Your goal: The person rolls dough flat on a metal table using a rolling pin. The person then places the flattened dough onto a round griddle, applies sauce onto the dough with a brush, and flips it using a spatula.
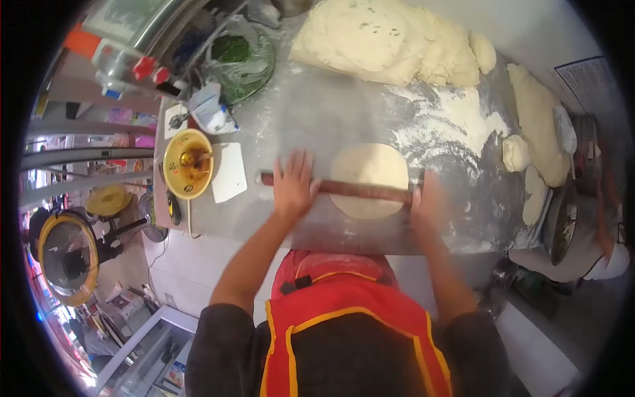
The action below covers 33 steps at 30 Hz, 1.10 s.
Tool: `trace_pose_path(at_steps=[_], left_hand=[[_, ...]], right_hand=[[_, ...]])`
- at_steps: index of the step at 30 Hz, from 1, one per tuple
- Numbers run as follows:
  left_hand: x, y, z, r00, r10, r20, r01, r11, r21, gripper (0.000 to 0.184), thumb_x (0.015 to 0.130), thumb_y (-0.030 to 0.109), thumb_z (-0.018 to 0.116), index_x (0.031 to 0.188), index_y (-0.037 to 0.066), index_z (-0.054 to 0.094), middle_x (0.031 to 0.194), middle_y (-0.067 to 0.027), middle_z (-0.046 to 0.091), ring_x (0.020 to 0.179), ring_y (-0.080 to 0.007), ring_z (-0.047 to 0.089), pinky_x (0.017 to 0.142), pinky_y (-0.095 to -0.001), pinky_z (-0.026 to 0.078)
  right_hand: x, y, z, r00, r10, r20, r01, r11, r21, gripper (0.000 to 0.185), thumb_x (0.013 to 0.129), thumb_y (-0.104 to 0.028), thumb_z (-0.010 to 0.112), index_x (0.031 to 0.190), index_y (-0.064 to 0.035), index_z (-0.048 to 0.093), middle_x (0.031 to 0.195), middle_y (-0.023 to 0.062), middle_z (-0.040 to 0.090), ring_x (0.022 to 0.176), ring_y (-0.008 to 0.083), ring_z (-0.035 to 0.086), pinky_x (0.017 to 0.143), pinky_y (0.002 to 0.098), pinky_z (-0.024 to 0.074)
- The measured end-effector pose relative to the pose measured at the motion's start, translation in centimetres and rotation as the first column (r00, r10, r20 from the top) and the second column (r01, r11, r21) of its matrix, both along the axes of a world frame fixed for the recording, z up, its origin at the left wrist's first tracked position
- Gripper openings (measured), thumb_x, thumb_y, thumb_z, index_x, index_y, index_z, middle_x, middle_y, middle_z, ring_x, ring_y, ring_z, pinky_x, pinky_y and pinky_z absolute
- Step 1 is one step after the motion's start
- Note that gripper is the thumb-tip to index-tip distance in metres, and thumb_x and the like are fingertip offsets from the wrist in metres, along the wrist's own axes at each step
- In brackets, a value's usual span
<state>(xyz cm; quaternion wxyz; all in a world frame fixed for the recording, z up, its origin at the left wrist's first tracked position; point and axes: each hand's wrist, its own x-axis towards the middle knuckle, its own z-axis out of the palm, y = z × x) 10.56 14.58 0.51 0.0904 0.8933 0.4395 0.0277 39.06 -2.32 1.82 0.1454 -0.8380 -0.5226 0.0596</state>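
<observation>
A dark wooden rolling pin (357,190) lies across a flat round sheet of dough (372,159) on the grey worktop. My left hand (296,186) rests over the pin near its left end, fingers pointing forward across it. At the other end my right hand (428,202) is on the pin, smeared by motion, so its finger positions are hard to make out. The dough reaches out both in front of and behind the pin.
A large slab of dough (357,40) sits at the back, with loose flour (456,122) before it. On the right are a long dough piece (537,122) and a small lump (515,153). A yellow bowl (173,165) and white card (229,173) stand left.
</observation>
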Motion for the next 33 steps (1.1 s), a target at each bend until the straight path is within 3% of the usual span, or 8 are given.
trace_pose_path(at_steps=[2, 8, 11, 14, 17, 21, 31, 33], left_hand=[[3.6, 5.3, 0.2, 0.999, -0.017, -0.037, 0.022, 0.993, 0.116, 0.063, 0.092, 0.04, 0.049, 0.143, 0.005, 0.034, 0.151, -0.0147, 0.029, 0.14, -0.0319, 0.025, 0.113, -0.0552, 0.013], [9.3, 14.0, 0.3, 0.987, -0.096, 0.129, 0.044, 0.932, 0.359, 0.063, 0.094, 0.042, 0.045, 0.143, 0.005, 0.033, 0.151, -0.015, 0.029, 0.141, -0.0309, 0.022, 0.114, -0.0532, 0.01], [3.3, 6.2, 0.2, 0.996, -0.094, 0.0, 0.093, 0.98, 0.174, 0.063, 0.092, 0.039, 0.049, 0.141, 0.002, 0.035, 0.148, -0.0175, 0.033, 0.14, -0.0328, 0.024, 0.114, -0.0536, 0.011], [-3.4, -2.6, 0.6, 0.97, -0.07, 0.231, 0.097, 0.99, -0.107, 0.062, 0.087, 0.027, 0.059, 0.138, 0.0, 0.038, 0.145, -0.0199, 0.037, 0.137, -0.0344, 0.031, 0.112, -0.057, 0.016], [-4.2, -0.5, -0.8, 0.973, -0.164, 0.165, 0.182, 0.979, -0.098, 0.057, 0.088, 0.027, 0.058, 0.136, 0.001, 0.041, 0.143, -0.0199, 0.039, 0.135, -0.0342, 0.033, 0.111, -0.0556, 0.019], [0.4, 4.4, 1.4, 0.971, -0.126, 0.201, 0.103, 0.987, 0.122, 0.058, 0.087, 0.031, 0.058, 0.134, 0.001, 0.042, 0.14, -0.019, 0.041, 0.133, -0.0326, 0.037, 0.111, -0.0524, 0.02], [-5.1, -3.5, 3.0, 0.985, -0.136, -0.109, 0.106, 0.965, -0.24, 0.041, 0.073, 0.02, 0.07, 0.11, 0.007, 0.057, 0.103, -0.0144, 0.061, 0.101, -0.0354, 0.057, 0.087, -0.0468, 0.043], [-6.7, -7.7, 2.7, 0.995, 0.025, 0.095, -0.017, 0.996, -0.083, 0.036, 0.07, 0.018, 0.072, 0.101, 0.007, 0.058, 0.092, -0.0144, 0.062, 0.088, -0.0359, 0.059, 0.075, -0.0463, 0.046]], right_hand=[[3.2, 4.8, -0.4, 0.967, 0.04, 0.252, -0.037, 0.999, -0.016, 0.055, 0.095, -0.029, 0.044, 0.143, -0.0055, 0.033, 0.147, 0.0155, 0.035, 0.137, 0.0321, 0.03, 0.113, 0.0533, 0.0166], [8.2, 12.0, -1.8, 0.948, -0.012, 0.317, -0.031, 0.991, 0.132, 0.054, 0.096, -0.029, 0.044, 0.143, -0.005, 0.031, 0.15, 0.0159, 0.03, 0.139, 0.0314, 0.027, 0.113, 0.0508, 0.0178], [2.7, 4.2, -0.5, 0.98, 0.043, 0.195, -0.05, 0.998, 0.033, 0.059, 0.091, -0.026, 0.051, 0.142, -0.0026, 0.034, 0.146, 0.0183, 0.035, 0.137, 0.0343, 0.03, 0.111, 0.0507, 0.0214], [-3.0, -4.3, 0.2, 0.999, 0.031, -0.01, -0.032, 0.998, -0.05, 0.056, 0.087, -0.018, 0.05, 0.14, -0.0024, 0.038, 0.146, 0.0168, 0.037, 0.136, 0.0328, 0.033, 0.113, 0.0506, 0.0192], [-1.4, -3.5, -0.4, 0.996, 0.064, 0.057, -0.049, 0.973, -0.227, 0.053, 0.089, -0.017, 0.048, 0.139, -0.0036, 0.039, 0.146, 0.0156, 0.037, 0.136, 0.0318, 0.033, 0.113, 0.051, 0.0178], [1.0, 0.9, 0.6, 0.993, -0.067, 0.1, 0.068, 0.998, 0.002, 0.051, 0.092, -0.024, 0.049, 0.139, -0.0042, 0.04, 0.145, 0.0156, 0.038, 0.136, 0.0313, 0.032, 0.113, 0.0514, 0.0184], [1.7, -4.9, 1.1, 0.922, 0.383, -0.053, -0.386, 0.904, -0.184, 0.047, 0.075, -0.02, 0.071, 0.117, -0.008, 0.053, 0.115, 0.0104, 0.054, 0.115, 0.0285, 0.048, 0.108, 0.0484, 0.0271], [3.4, -2.8, 1.4, 0.822, 0.568, 0.04, -0.562, 0.821, -0.098, 0.047, 0.074, -0.022, 0.071, 0.116, -0.0085, 0.053, 0.113, 0.0092, 0.055, 0.113, 0.0283, 0.05, 0.109, 0.0488, 0.0266]])
